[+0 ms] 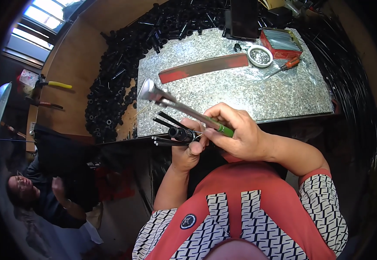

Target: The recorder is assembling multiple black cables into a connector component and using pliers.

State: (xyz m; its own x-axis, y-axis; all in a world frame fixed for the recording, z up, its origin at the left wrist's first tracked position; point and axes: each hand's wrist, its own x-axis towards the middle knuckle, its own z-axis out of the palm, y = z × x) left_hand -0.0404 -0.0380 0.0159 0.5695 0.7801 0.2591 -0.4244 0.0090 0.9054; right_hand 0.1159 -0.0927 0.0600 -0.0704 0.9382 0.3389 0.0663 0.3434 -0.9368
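My left hand (187, 154) grips a black tubular fitting (180, 133) with a round open end, just off the near edge of the worktop. Several thin black rods (164, 141) stick out to the left around it, in the same hand. My right hand (236, 132) is closed round the green handle of a hammer (188, 112). The hammer's silver head is slightly blurred and points up and left, above the fitting. The fingertips of both hands nearly meet, with a bit of thin wire between them; part of the fitting is hidden there.
A speckled stone slab (279, 97) carries a reddish metal strip (203, 68), a white bowl (260, 56) of small metal pieces, a red box (280, 43) of thin rods and an orange-handled screwdriver (290, 63). Black fittings (106, 95) heap behind and left. A person (54, 190) is at left.
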